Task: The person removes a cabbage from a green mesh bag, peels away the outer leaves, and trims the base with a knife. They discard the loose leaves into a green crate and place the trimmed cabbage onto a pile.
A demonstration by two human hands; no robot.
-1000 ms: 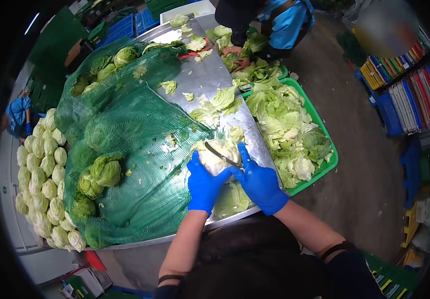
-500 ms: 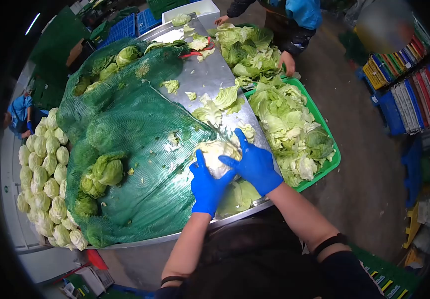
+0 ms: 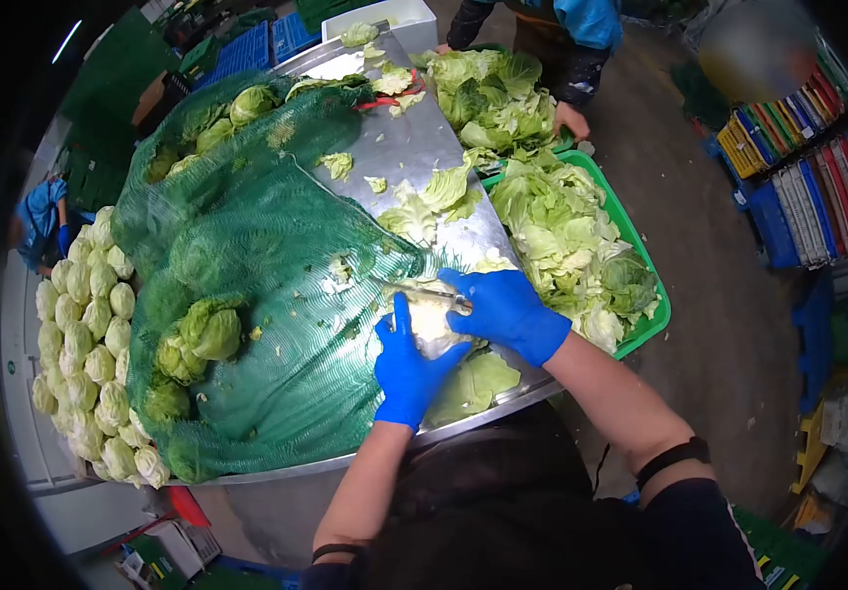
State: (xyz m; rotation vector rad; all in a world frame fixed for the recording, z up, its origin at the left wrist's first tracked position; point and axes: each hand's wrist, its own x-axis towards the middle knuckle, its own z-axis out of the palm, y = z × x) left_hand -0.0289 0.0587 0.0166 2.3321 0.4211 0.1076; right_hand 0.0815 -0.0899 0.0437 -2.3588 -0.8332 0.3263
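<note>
A pale trimmed cabbage head (image 3: 434,323) rests on the steel table (image 3: 414,157) at the edge of a green net sack (image 3: 266,265). My left hand (image 3: 406,366), in a blue glove, cups the cabbage from the near side. My right hand (image 3: 508,311), also gloved in blue, is closed around a knife (image 3: 422,290) whose thin blade lies across the top of the cabbage. Loose green leaves (image 3: 478,379) lie on the table just under both hands.
The net sack holds several green cabbages (image 3: 209,329). Peeled heads (image 3: 85,334) are stacked to the left. A green crate (image 3: 652,329) of discarded leaves stands on the right. A co-worker's hand (image 3: 571,120) handles a heap of leaves (image 3: 493,98) at the far end. Coloured crates (image 3: 817,187) line the right.
My right hand has slid from the cabbage's side to its top, with the blade now drawn across it. The co-worker has shifted further back and the camera has tilted slightly.
</note>
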